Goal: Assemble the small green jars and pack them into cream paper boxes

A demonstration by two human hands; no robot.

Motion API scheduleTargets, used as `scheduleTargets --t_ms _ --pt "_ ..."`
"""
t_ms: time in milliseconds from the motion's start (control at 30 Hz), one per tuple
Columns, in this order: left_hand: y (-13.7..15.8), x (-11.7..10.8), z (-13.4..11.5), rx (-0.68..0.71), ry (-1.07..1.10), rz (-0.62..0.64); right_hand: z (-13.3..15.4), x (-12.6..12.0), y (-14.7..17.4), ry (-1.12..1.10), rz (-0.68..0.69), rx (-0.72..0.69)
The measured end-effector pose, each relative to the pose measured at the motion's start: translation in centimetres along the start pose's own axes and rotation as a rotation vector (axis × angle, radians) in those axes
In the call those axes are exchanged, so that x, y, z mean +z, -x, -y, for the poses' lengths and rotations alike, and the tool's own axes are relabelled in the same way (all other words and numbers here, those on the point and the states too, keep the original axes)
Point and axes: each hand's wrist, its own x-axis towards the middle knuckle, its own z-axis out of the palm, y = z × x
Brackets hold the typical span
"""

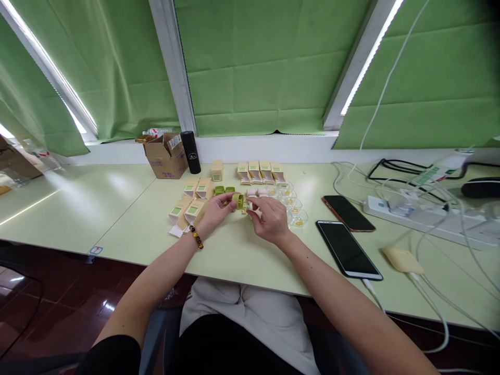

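My left hand [216,211] is closed on a small green plastic case [238,201], held above the table. Just right of it, my right hand [270,216] pinches a small whitish piece [254,208], partly hidden by the fingers. Behind the hands sit more green cases [224,190] and some pale pink-white pieces [262,192]. Clear plastic cups with yellow inside [297,217] lie beyond my right hand. Small cream boxes with green labels [194,210] stand with flaps up near my left hand.
Open cream boxes [260,172] line the back, with another cream box [216,170] left of them. A cardboard box [166,158] and black bottle [190,152] stand back left. Two phones [349,249], a power strip [429,221] and trailing white cables occupy the right.
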Motion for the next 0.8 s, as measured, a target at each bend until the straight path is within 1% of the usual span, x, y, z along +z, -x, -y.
scheduleTargets --t_ms 133,233,367,500,567,700,800 --pt "0.3 0.2 0.0 0.081 -0.196 -0.087 0.6 0.5 0.3 -0.035 0.062 0.105" --pt "0.6 0.6 0.0 0.133 -0.306 -0.091 0.7 1.0 0.5 -0.044 0.101 0.125" --pt "0.9 0.8 -0.2 0.189 -0.312 -0.082 0.5 1.1 0.7 -0.1 0.072 0.175" --pt "1.0 0.8 -0.3 0.268 -0.323 -0.163 0.3 1.1 0.6 -0.156 0.035 0.231" --pt "1.1 0.7 -0.4 0.299 -0.364 -0.18 0.3 1.2 0.6 -0.16 0.034 0.236" --pt "1.3 0.8 -0.9 0.35 -0.452 -0.153 0.3 1.3 0.7 -0.166 0.04 0.222" --pt "1.3 0.9 -1.1 0.362 -0.481 -0.158 0.3 1.4 0.8 -0.168 0.041 0.2"
